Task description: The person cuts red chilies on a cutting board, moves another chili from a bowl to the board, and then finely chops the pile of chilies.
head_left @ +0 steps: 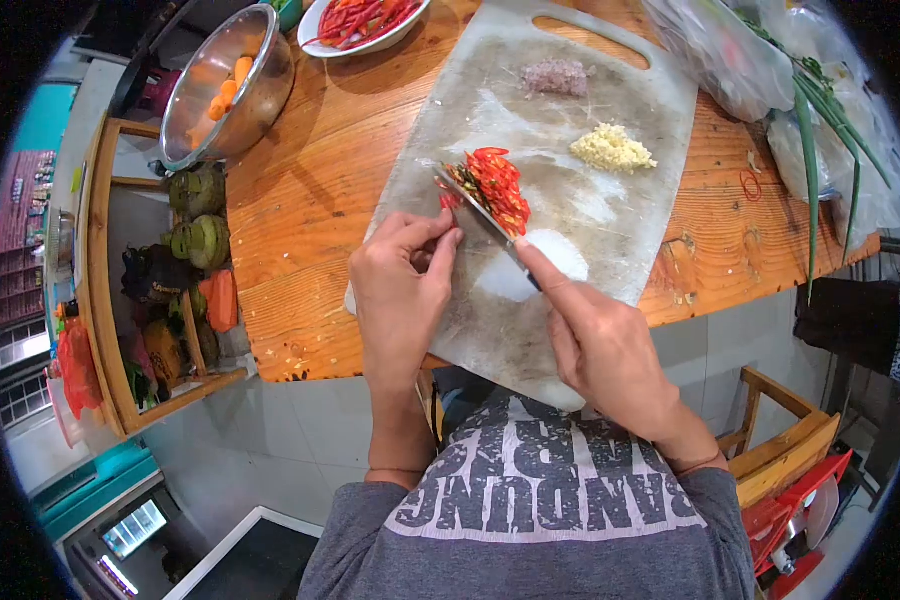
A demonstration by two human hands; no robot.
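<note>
warm, knotty wood makes up the surface, its varnish worn and scratched, with a pale, scuffed plastic cutting board lying across it at a slant. near the board's middle sits a heap of thin red chilli slices, glossy and ring-shaped. the right hand is clenched round the handle of a knife, forefinger stretched along the spine, and the flat steel blade lies against the heap. the left hand is curled, fingertips pinching what looks like the last stub of a chilli at the blade's edge, though that piece is too small to be sure of. the step in hand appears to be slicing, close to its end; the next cut would call for tucked fingertips and a short, steady stroke. farther up the board lie a crumbly yellow mound of minced garlic and a purplish mound of minced shallot. a dented metal bowl holds orange carrot pieces.
</note>
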